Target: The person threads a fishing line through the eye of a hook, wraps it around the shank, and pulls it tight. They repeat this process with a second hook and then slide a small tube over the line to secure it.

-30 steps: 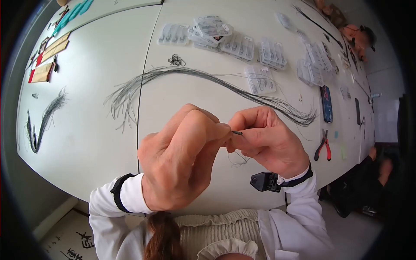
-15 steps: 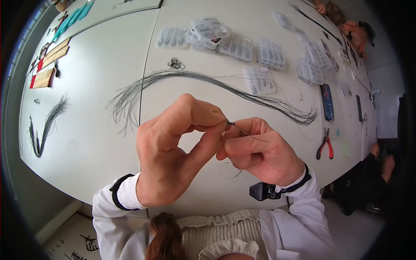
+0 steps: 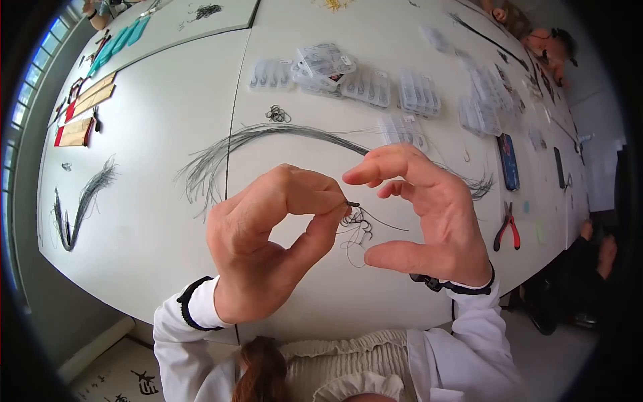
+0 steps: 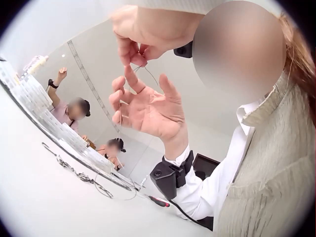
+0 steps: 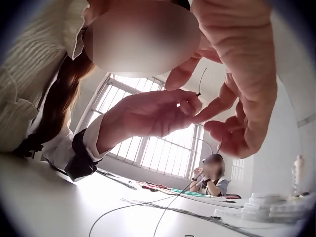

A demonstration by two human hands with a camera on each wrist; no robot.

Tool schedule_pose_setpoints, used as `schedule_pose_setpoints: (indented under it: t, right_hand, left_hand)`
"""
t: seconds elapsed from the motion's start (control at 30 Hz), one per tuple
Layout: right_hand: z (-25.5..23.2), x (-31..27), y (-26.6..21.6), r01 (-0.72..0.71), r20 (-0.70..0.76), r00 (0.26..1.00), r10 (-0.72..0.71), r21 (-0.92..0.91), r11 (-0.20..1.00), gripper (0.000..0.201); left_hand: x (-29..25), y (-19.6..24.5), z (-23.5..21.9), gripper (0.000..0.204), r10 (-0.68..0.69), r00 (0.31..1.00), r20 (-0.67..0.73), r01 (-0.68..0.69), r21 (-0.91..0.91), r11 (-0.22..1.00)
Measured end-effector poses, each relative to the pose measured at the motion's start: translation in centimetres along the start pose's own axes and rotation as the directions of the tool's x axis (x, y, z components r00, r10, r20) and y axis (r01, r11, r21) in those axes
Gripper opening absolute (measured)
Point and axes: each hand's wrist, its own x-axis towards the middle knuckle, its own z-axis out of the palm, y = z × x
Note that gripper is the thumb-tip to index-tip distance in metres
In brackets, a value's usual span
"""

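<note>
My left hand pinches a fishing line's short dark piece between thumb and forefinger. From it a thin line end points to the right in the head view. Several dark fish hooks and a loop of thin line show just below these fingertips. To the right, my right hand is spread, its thumb well apart from the fingers. The left wrist view shows the right palm facing up, with a thin line passing over its fingers. Both wrists carry black straps.
A long bundle of grey line curves across the table behind the hands. Clear plastic hook boxes stand beyond it, near a small heap of dark hooks. Red-handled pliers and a dark blue case lie at right. Other people sit around.
My right hand has let go near the dark piece, moved right and spread its fingers. The left hand keeps its pinch. The hooks beneath have come into view.
</note>
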Motion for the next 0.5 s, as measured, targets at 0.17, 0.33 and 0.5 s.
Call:
schedule_pose_setpoints:
  t: [0.17, 0.33, 0.5]
  right_hand:
    - [0.7, -0.3, -0.2, 0.05, -0.149, 0.988, -0.043, 0.041, 0.998, 0.024]
    - [0.9, -0.3, 0.8, 0.106, -0.18, 0.979, -0.098, 0.036, 0.994, 0.012]
    - [1.3, -0.2, 1.6, 0.202, -0.239, 0.948, -0.209, -0.052, 0.978, 0.009]
  left_hand:
    - [-0.1, 0.0, 0.0, 0.02, 0.124, 0.99, 0.066, -0.133, 0.147, 0.98]
    - [-0.1, 0.0, 0.2, 0.019, 0.18, 0.978, 0.109, -0.199, 0.2, 0.959]
    - [-0.3, 0.5, 0.9, 0.018, 0.061, 0.996, 0.069, -0.067, 0.094, 0.993]
